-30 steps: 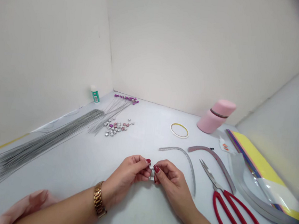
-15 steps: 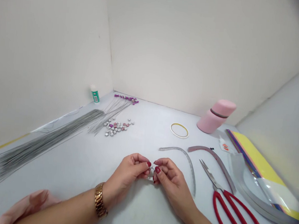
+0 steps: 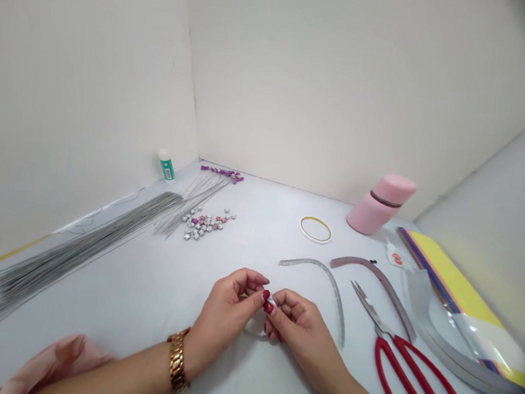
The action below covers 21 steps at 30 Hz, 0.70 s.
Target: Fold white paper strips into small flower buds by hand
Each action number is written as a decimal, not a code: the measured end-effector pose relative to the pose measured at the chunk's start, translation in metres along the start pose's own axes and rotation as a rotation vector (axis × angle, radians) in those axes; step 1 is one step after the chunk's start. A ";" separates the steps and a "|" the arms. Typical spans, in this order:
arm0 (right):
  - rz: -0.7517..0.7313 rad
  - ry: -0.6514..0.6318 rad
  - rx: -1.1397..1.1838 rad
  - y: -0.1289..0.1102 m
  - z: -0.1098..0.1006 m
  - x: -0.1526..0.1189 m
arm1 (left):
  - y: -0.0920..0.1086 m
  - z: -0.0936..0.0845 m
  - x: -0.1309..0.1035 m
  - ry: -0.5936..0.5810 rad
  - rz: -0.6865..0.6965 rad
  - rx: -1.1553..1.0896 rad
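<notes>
My left hand (image 3: 230, 304) and my right hand (image 3: 304, 326) meet at the table's front middle, fingertips pinched together. Between them is a thin silver paper strip (image 3: 255, 329); its loose part hangs in a loop below the fingers, and the end in the pinch is mostly hidden. Right of the hands lies a curved bundle of silver strips (image 3: 329, 276), with a pinkish bundle of strips (image 3: 381, 281) beyond it. Small silver, pink and purple folded stars (image 3: 205, 224) are piled further back on the left.
Red-handled scissors (image 3: 406, 363) lie partly open at right, near coloured sheets (image 3: 461, 282) and a small glue bottle (image 3: 394, 256). A pink flask (image 3: 379, 205), a tape roll (image 3: 315, 229) and a glue stick (image 3: 167, 167) stand behind. Long wires (image 3: 83, 255) fill the left side.
My fingertips have drawn closer together, with the right hand shifted slightly left and down. The strip's loose loop now shows more plainly beneath the fingers.
</notes>
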State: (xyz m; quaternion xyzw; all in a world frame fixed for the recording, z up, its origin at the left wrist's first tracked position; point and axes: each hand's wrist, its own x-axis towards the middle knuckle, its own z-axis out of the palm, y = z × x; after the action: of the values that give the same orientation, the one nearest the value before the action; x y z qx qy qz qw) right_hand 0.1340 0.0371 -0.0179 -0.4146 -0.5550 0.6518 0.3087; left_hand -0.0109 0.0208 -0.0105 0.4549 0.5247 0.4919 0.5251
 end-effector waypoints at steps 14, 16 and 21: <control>-0.045 0.037 -0.074 -0.002 -0.001 0.000 | 0.004 -0.004 0.002 -0.128 -0.066 0.129; -0.045 0.031 -0.067 -0.002 0.000 -0.001 | 0.003 -0.004 0.002 -0.115 -0.060 0.132; -0.041 0.030 -0.037 0.000 0.001 -0.002 | 0.004 -0.003 0.003 -0.120 -0.049 0.126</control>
State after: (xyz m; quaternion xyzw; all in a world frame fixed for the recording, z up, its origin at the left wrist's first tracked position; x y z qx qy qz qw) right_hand 0.1342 0.0355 -0.0172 -0.4185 -0.5705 0.6286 0.3228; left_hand -0.0146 0.0240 -0.0072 0.5026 0.5332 0.4170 0.5378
